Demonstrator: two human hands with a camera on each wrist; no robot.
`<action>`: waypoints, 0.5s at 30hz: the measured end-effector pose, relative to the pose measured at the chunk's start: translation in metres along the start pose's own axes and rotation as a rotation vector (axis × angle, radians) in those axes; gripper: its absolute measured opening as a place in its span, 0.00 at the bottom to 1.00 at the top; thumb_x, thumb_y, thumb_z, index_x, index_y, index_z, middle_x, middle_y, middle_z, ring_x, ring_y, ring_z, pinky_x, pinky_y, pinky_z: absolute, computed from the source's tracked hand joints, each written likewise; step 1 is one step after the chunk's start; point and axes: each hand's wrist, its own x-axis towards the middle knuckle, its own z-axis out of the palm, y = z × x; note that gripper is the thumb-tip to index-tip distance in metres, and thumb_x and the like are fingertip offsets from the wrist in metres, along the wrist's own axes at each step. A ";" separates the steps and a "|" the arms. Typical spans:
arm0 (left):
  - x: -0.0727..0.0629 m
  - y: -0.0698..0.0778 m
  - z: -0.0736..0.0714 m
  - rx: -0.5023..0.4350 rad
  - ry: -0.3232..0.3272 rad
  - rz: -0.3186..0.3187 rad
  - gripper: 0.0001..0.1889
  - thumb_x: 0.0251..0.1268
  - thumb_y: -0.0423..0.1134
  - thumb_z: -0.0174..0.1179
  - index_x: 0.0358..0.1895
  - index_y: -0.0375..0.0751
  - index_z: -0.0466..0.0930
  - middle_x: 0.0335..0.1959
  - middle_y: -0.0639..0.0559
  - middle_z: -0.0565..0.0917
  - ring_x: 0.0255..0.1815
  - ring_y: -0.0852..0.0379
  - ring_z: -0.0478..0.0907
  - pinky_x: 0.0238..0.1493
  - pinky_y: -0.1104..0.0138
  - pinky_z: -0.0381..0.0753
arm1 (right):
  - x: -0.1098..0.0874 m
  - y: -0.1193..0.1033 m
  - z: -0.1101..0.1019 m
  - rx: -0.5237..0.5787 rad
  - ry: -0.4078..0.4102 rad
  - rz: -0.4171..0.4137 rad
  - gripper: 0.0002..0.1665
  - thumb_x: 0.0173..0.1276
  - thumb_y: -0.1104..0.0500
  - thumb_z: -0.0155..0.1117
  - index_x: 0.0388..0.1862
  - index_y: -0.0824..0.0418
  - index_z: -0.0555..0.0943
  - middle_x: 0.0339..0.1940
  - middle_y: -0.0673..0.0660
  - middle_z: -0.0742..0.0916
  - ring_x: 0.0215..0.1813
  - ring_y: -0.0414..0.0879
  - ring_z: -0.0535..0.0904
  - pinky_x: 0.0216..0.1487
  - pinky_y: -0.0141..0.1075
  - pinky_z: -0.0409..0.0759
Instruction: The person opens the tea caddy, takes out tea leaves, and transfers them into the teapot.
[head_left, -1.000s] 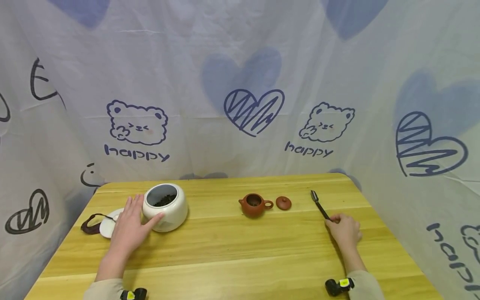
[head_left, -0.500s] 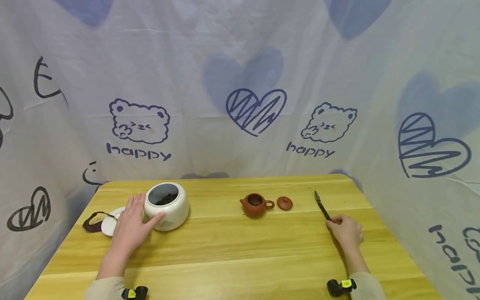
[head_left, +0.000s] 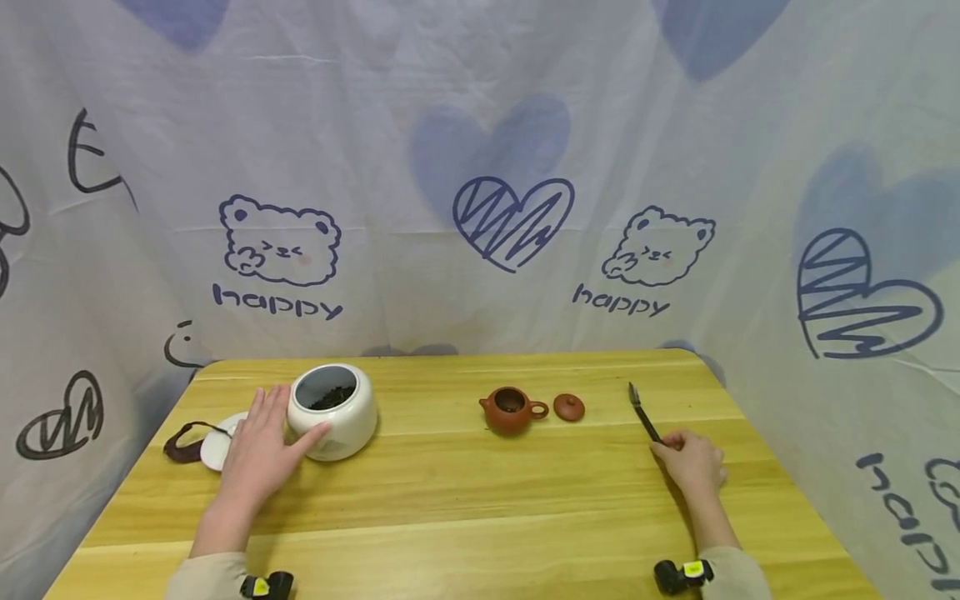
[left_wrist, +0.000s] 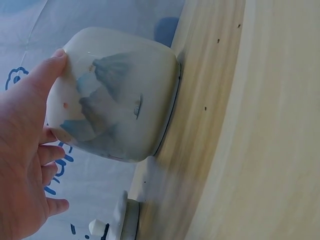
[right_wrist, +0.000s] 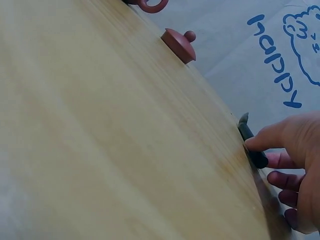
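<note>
My left hand (head_left: 262, 452) rests against the left side of a round white jar (head_left: 345, 429). Its fingers are mostly straight, and the thumb lies along the front of the jar. Dark dried tea leaves (head_left: 333, 398) lie inside. In the left wrist view, the thumb and a finger touch the jar (left_wrist: 115, 95), which has a blue-grey painted pattern. At the right of the table, my right hand (head_left: 693, 462) pinches a slim dark tea scoop (head_left: 645, 421) by its near end. The scoop's narrow tip points away, and it lies on or just above the wood.
An uncovered reddish-brown teapot (head_left: 507, 414) stands near the table's middle, spout to the left. Its knobbed lid (head_left: 569, 407) lies to the right. A white lid (head_left: 217, 448) with a dark tassel (head_left: 182, 450) is partly behind my left hand. Patterned cloth (head_left: 390, 275) hangs around the wooden table (head_left: 450, 533).
The head view has shifted very slightly. Both hands stay where they were, the left against the jar and the right pinching the tea scoop.
</note>
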 end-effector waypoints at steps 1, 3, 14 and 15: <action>0.000 0.000 0.000 0.001 -0.004 -0.003 0.54 0.64 0.71 0.49 0.78 0.34 0.40 0.77 0.28 0.46 0.79 0.32 0.36 0.71 0.30 0.43 | 0.000 0.000 0.000 0.000 -0.001 -0.001 0.19 0.61 0.49 0.67 0.42 0.63 0.82 0.47 0.68 0.84 0.55 0.70 0.66 0.47 0.62 0.63; 0.000 0.000 -0.001 0.000 -0.010 -0.006 0.54 0.64 0.71 0.49 0.78 0.35 0.40 0.77 0.28 0.46 0.79 0.32 0.36 0.71 0.29 0.43 | 0.001 0.001 0.000 -0.002 -0.006 -0.005 0.20 0.62 0.49 0.66 0.42 0.64 0.82 0.47 0.68 0.84 0.55 0.70 0.66 0.47 0.62 0.63; 0.000 0.001 -0.003 0.018 -0.017 -0.011 0.55 0.63 0.72 0.48 0.78 0.35 0.39 0.78 0.29 0.45 0.80 0.33 0.34 0.71 0.29 0.39 | 0.001 -0.004 -0.010 0.011 -0.020 -0.004 0.24 0.63 0.46 0.66 0.47 0.63 0.80 0.48 0.67 0.84 0.57 0.70 0.66 0.50 0.62 0.65; 0.000 0.001 -0.003 0.022 -0.019 -0.010 0.55 0.63 0.72 0.47 0.78 0.35 0.39 0.78 0.29 0.44 0.80 0.33 0.34 0.71 0.30 0.38 | 0.001 -0.005 -0.012 0.012 -0.019 -0.007 0.24 0.63 0.46 0.66 0.48 0.63 0.80 0.49 0.67 0.84 0.57 0.70 0.66 0.50 0.62 0.65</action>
